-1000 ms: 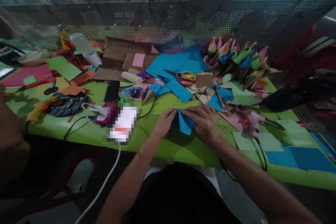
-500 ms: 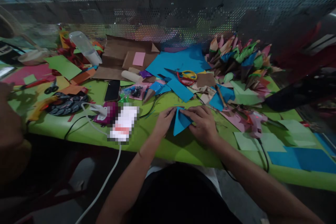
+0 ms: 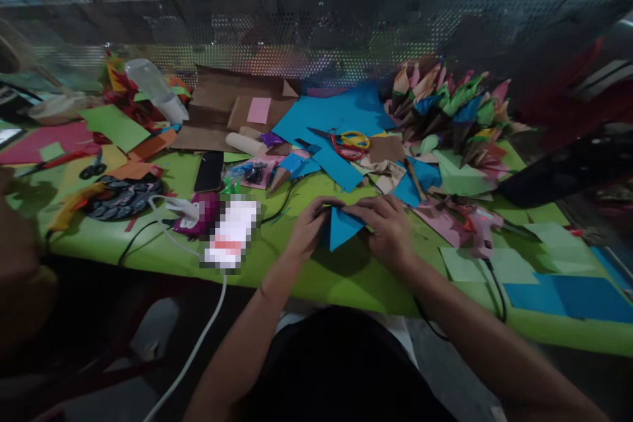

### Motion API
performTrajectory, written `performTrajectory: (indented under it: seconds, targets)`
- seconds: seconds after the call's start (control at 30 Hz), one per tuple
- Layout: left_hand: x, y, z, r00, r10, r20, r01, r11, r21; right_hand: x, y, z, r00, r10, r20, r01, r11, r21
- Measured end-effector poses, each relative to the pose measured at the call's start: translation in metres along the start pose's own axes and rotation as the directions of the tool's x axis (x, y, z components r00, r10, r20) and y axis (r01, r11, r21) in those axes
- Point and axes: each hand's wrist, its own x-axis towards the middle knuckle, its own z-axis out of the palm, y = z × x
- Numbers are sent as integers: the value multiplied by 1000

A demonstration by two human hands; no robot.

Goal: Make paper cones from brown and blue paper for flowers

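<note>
A folded piece of blue paper [image 3: 343,229] is held between my two hands above the near part of the green table [image 3: 277,264]. My left hand [image 3: 312,227] grips its left side, fingers curled around the top edge. The fingers of my right hand [image 3: 383,224] press on the paper's upper right edge. The paper's pointed corner faces down toward me. Beyond my hands lie scissors [image 3: 354,140] with red and yellow handles, a strip of blue paper [image 3: 340,169] and a large blue sheet [image 3: 331,112].
A pink glue gun [image 3: 482,227] rests at the right, near light green sheets [image 3: 494,266]. Bundled paper cones [image 3: 459,105] stand at the back right. A lit phone [image 3: 232,232] with a white cable and a purple power socket [image 3: 202,211] sit at the left. Another person's arm [image 3: 20,231] shows far left.
My left fingers have moved up over the paper's top edge. The blue paper has turned slightly, and my right hand has shifted a little to the right with its grip kept.
</note>
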Motion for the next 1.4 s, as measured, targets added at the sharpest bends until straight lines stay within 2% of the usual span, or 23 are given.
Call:
performTrajectory:
  seconds: [0.13,0.23,0.37,0.5,0.73,0.9,1.0,1.1,1.2,1.4]
  targets:
    - [2,1,-5,999,32,-3,-32,999,-18,4,6,-3,996,86,-9,-85,995,52]
    - [2,-1,-9,998,35,-54,-36,999,-22,7,8,-4,979,203,-20,-197,966,169]
    - [1,-3,-11,994,27,-102,-29,999,-18,8,8,-4,915,402,42,-381,825,416]
    - [-1,-1,-10,992,30,-122,-29,1000,12,12,9,-6,851,513,116,-489,691,532]
    - [3,1,-10,984,75,-160,-56,991,119,18,9,-12,792,586,172,-544,548,635]
    - [4,2,-10,981,63,-186,-36,989,145,16,10,-11,741,619,261,-564,362,742]
    - [3,3,-8,978,76,-196,-45,986,159,17,12,-8,711,647,274,-553,275,787]
    - [2,4,-7,977,82,-197,-50,986,159,18,13,-5,701,662,265,-546,259,797]
    - [3,4,-7,978,80,-191,-47,984,169,17,13,-3,707,655,268,-560,286,778]
    - [3,5,-11,967,169,-189,-114,956,270,18,14,-8,679,676,284,-584,263,768]
